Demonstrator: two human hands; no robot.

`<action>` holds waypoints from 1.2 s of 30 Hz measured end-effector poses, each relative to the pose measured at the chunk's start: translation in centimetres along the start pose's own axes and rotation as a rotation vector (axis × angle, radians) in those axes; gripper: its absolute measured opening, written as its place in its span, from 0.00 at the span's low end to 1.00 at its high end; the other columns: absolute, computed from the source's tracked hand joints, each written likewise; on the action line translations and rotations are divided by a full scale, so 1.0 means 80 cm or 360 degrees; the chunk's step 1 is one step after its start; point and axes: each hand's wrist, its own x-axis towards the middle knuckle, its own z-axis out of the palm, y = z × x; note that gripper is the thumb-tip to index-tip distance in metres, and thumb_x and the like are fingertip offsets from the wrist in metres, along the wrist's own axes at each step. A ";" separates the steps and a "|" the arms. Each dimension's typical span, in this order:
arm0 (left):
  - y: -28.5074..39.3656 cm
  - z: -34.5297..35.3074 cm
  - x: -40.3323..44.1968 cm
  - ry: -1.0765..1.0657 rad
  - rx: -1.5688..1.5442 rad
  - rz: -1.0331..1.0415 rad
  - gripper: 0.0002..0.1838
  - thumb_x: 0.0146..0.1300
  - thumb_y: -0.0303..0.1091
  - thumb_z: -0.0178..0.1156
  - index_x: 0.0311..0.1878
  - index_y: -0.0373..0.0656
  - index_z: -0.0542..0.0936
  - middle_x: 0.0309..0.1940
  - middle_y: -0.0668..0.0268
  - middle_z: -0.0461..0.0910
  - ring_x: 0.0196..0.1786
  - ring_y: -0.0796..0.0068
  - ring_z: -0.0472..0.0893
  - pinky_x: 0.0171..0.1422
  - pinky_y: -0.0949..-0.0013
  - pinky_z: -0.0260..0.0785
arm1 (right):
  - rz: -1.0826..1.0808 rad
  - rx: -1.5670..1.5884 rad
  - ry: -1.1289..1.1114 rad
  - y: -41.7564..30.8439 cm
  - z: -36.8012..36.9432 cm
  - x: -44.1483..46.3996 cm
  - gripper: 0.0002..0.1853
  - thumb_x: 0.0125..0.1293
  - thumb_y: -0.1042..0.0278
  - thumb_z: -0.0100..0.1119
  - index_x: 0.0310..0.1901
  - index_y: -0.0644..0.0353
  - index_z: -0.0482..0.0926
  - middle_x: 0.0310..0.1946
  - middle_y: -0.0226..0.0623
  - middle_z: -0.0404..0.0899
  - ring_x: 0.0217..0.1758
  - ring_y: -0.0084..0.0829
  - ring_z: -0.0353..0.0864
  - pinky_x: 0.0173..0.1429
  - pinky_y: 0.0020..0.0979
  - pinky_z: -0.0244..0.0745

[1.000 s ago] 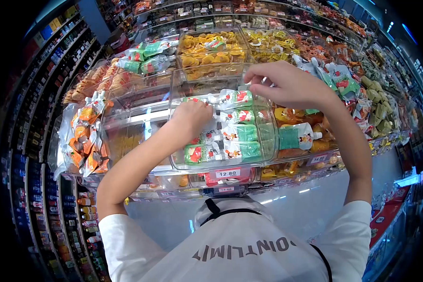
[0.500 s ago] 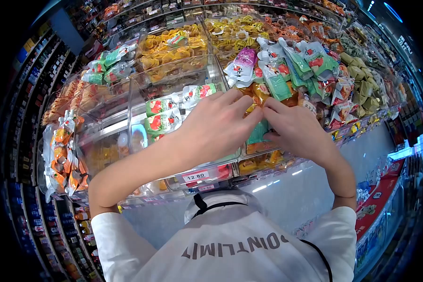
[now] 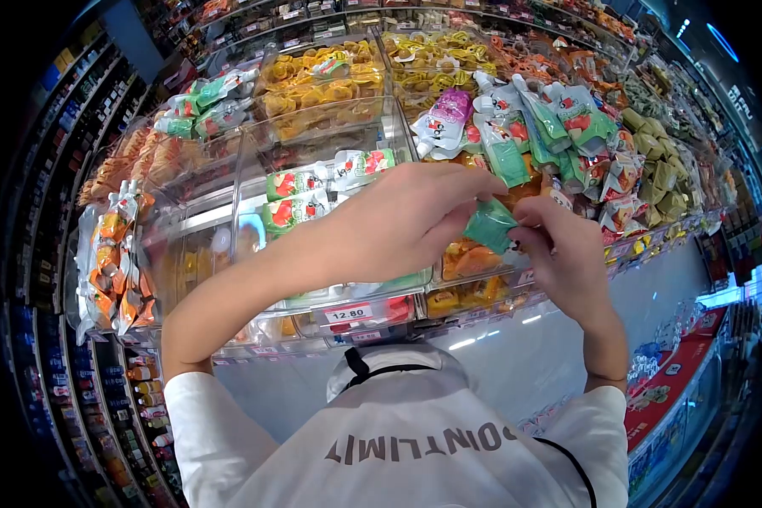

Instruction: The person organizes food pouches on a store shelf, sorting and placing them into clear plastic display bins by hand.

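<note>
A green pouch (image 3: 488, 225) is between my two hands, above the front of the snack bins. My right hand (image 3: 567, 258) pinches its right end between thumb and finger. The fingers of my left hand (image 3: 406, 222) curl around its left side; much of the pouch's upper end is hidden behind them. Just beyond lies a heap of spouted pouches (image 3: 580, 110) in green and white, with a purple and white pouch (image 3: 443, 118) at its left. Orange packets (image 3: 470, 261) sit below the hands. More green and white pouches (image 3: 364, 167) stand in the bin left of them.
Clear plastic dividers (image 3: 237, 169) separate the bins. A price tag reading 12.80 (image 3: 349, 314) is on the front edge. Orange and white pouches (image 3: 118, 254) stand at the left corner. Olive-green packets (image 3: 656, 165) fill a bin at right. A red-edged case (image 3: 673, 385) stands at lower right.
The green pouch, mostly covered by my hands before, now shows between them. My right hand has moved right and down, and my left hand has turned over lower.
</note>
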 end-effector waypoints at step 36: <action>-0.124 -0.102 -0.088 -0.0317 0.0753 -0.0339 0.36 0.61 0.34 0.75 0.72 0.37 0.75 0.58 0.43 0.83 0.64 0.39 0.82 0.70 0.45 0.76 | -0.0367 -0.0055 -0.1093 -0.012 0.185 0.229 0.31 0.49 0.59 0.83 0.45 0.64 0.72 0.40 0.50 0.80 0.49 0.49 0.84 0.50 0.44 0.78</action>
